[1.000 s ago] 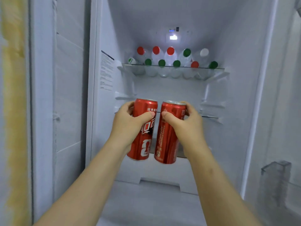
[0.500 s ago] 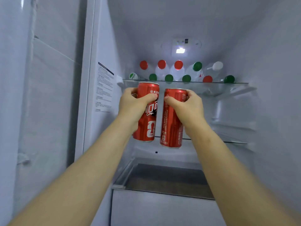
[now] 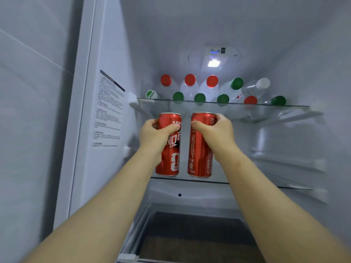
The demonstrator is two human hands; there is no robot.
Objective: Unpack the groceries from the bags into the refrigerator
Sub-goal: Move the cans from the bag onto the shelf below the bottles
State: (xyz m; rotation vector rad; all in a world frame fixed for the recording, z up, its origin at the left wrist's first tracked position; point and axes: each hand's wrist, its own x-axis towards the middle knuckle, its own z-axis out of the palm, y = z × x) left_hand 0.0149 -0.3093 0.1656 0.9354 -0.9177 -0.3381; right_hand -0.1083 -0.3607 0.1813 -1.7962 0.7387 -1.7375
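Two tall red soda cans stand upright side by side inside the open refrigerator. My left hand [image 3: 154, 132] grips the left can [image 3: 169, 160] near its top. My right hand [image 3: 214, 132] grips the right can [image 3: 199, 158] the same way. Both can bottoms are at the front edge of the middle glass shelf [image 3: 294, 186]; whether they rest on it I cannot tell. Both arms reach forward into the compartment.
The upper glass shelf [image 3: 296, 106] just above the cans carries several water bottles [image 3: 210, 88] lying with red, green and white caps toward me. A drawer [image 3: 190, 234] sits below. The left fridge wall bears a label [image 3: 108, 111]; a light [image 3: 213, 63] glows at the back.
Both hands have carried the cans further into the fridge, down to the middle shelf's level. The view has moved closer in and the two cans are now slightly apart.
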